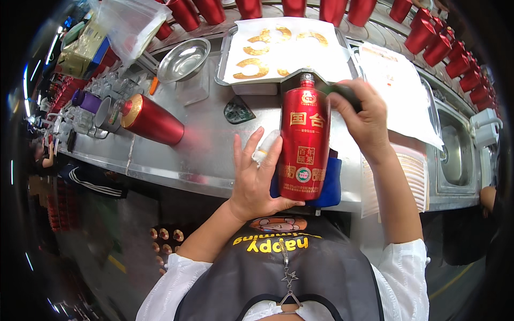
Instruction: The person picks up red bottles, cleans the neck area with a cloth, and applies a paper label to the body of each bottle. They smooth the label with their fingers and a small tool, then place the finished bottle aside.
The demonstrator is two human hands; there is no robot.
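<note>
A glossy red bottle point(306, 136) with gold characters and a clear neck lies tilted in front of me, its neck pointing away. It rests over a dark holder and a blue cloth point(331, 180). My left hand point(257, 172) steadies its left side and base, thumb at the bottom edge. One left finger wears a white cover point(266, 147). In my right hand point(363, 116) is a flat dark green scraper point(343, 96), blurred, at the bottle's upper right shoulder. A mottled green stone scraper point(239, 110) lies on the steel bench to the left.
Gold curved labels point(251, 69) lie on a white sheet in a metal tray point(220, 68). Left stand a steel bowl point(183, 60) and another red bottle point(154, 120) lying down. Label strips point(409, 176) and a sink point(453, 160) are right. Red bottles point(333, 10) line a conveyor behind.
</note>
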